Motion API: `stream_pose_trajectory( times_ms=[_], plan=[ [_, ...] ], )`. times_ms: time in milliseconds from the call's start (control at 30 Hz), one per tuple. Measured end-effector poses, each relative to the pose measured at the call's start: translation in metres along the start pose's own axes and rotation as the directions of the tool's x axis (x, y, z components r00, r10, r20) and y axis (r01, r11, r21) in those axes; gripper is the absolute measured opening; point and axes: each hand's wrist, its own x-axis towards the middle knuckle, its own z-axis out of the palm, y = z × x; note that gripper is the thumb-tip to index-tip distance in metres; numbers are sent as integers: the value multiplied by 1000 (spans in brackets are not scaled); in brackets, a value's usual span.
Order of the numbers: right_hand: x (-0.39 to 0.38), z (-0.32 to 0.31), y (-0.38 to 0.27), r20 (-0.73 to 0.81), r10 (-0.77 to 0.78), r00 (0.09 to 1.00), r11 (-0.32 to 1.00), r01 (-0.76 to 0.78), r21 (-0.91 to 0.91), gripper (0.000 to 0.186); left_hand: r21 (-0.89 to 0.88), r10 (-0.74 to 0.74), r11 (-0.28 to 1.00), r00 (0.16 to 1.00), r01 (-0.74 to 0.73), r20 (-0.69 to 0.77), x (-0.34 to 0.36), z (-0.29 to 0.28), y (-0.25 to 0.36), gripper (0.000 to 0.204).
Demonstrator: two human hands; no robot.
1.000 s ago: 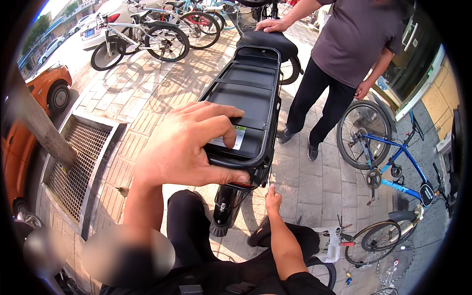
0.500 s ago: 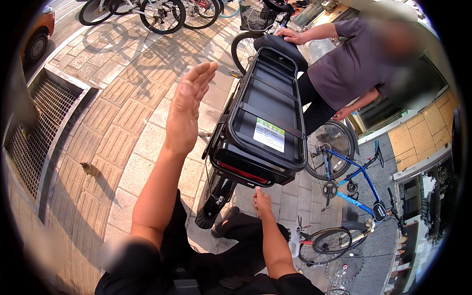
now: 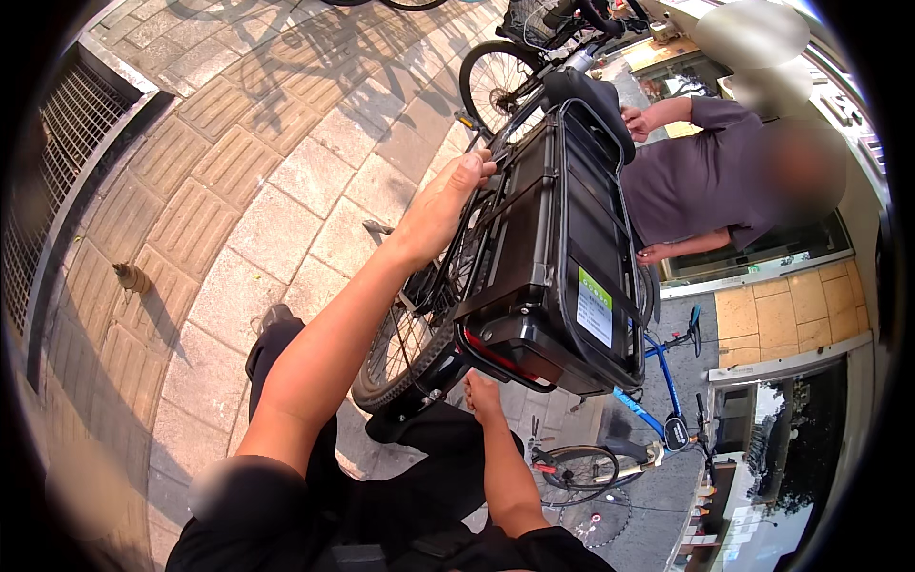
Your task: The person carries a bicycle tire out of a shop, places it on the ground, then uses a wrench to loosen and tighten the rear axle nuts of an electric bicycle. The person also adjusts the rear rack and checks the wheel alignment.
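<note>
My left hand is closed at the left rail of a black rear rack, its fingertips partly hidden by the frame. The rack carries a black battery case with a white-and-green label, over the bike's rear wheel. Below the rack's red reflector, my right hand is closed; what it grips is too small to make out. The bike's seat is at the far end.
A person stands at the right, one hand near the seat. A blue bicycle and loose wheel lie lower right near a shopfront. A metal grate and small brass-coloured object are on the left pavement.
My left hand left the rack top, rose open beside it, then closed at its left rail. The rack now tilts rightward, showing its side, and my view has shifted.
</note>
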Motion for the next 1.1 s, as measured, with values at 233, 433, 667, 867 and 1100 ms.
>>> stream_pose_trajectory(
  times_ms=[233,433,667,867,1100],
  plan=[
    [14,-3,-3,-26,-107,994,994,107,4,27,56,-33,998,999,31,27,-12,-2,2,84],
    [-7,14,-28,-84,-61,995,998,61,-6,20,93,-26,995,1000,25,11,-13,-7,-1,80],
    [-8,6,-27,-89,-71,993,997,74,31,20,117,-24,993,1000,23,5,-17,1,4,81],
    [-2,3,-27,-139,-109,984,994,110,-2,21,79,-13,997,1000,14,-15,-17,3,3,71],
    [2,2,-29,-134,-134,982,991,135,-4,19,160,0,987,1000,4,-24,-16,5,-4,65]
  ],
)
